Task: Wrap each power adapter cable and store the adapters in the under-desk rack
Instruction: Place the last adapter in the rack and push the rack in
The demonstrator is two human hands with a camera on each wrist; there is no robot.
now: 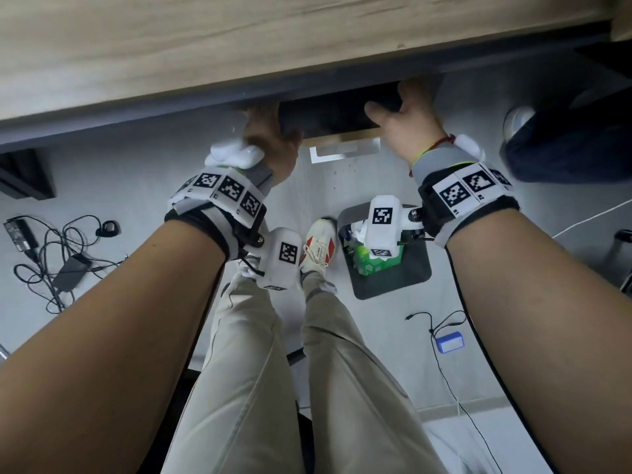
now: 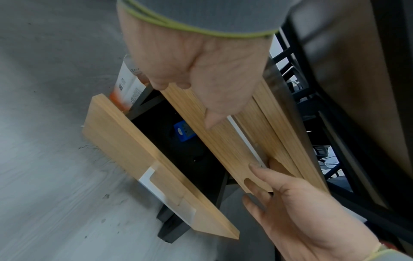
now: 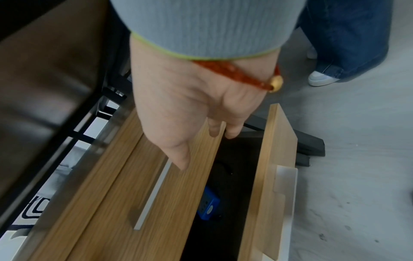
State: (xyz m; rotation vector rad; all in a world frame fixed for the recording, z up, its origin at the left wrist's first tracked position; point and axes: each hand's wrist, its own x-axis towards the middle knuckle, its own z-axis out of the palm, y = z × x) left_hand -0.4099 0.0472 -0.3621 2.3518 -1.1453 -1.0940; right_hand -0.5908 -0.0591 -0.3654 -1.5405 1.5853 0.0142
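Observation:
The under-desk rack (image 1: pixel 328 116) hangs below the desk edge, with wooden side panels (image 2: pixel 125 150) and a dark inside. A blue adapter (image 2: pixel 183 132) lies inside it, also seen in the right wrist view as a blue adapter (image 3: pixel 208 207). My left hand (image 2: pixel 185 102) grips the upper wooden panel (image 2: pixel 223 146), fingers curled over its edge and thumb on its face. My right hand (image 3: pixel 201 146) grips the same panel (image 3: pixel 170 203) further along. On the floor lie two black adapters (image 1: pixel 20 230) (image 1: pixel 71 271) in tangled cables, and a blue adapter (image 1: pixel 449 342) with a loose cable.
The wooden desk top (image 1: pixel 171 46) fills the upper head view. A grey bin (image 1: pixel 393 271) with green packaging stands by my feet. Another person's legs in jeans (image 1: pixel 564 145) stand at the right. Black desk legs (image 3: pixel 308 143) rest on the grey floor.

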